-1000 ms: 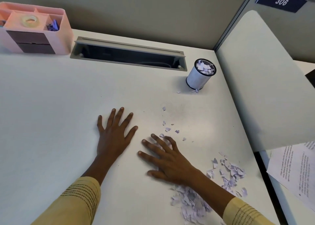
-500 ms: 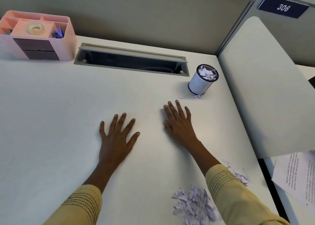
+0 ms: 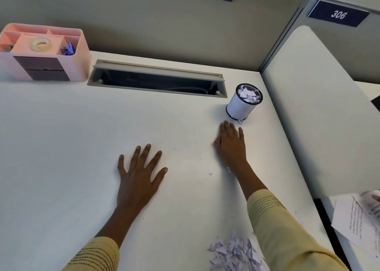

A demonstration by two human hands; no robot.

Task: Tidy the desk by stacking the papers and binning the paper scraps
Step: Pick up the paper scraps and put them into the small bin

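A small white bin (image 3: 242, 106) with a dark rim stands at the desk's back right, with paper scraps inside. My right hand (image 3: 231, 145) lies flat on the desk, fingers straight, its fingertips just short of the bin's base, where one scrap (image 3: 239, 122) lies. My left hand (image 3: 139, 174) rests flat with spread fingers at the desk's middle. A heap of torn scraps (image 3: 234, 254) sits at the near edge beside my right sleeve. One tiny scrap (image 3: 210, 174) lies between my hands. Printed papers (image 3: 357, 221) lie on the neighbouring desk at the right.
A pink organiser (image 3: 43, 55) with a tape roll stands at the back left. An open grey cable tray (image 3: 158, 79) runs along the back of the white desk (image 3: 61, 147). A rounded white divider (image 3: 320, 114) borders the right side.
My right hand has slid forward across the desk from beside the scrap heap to the bin's base. The left hand has stayed put. The view has tilted up.
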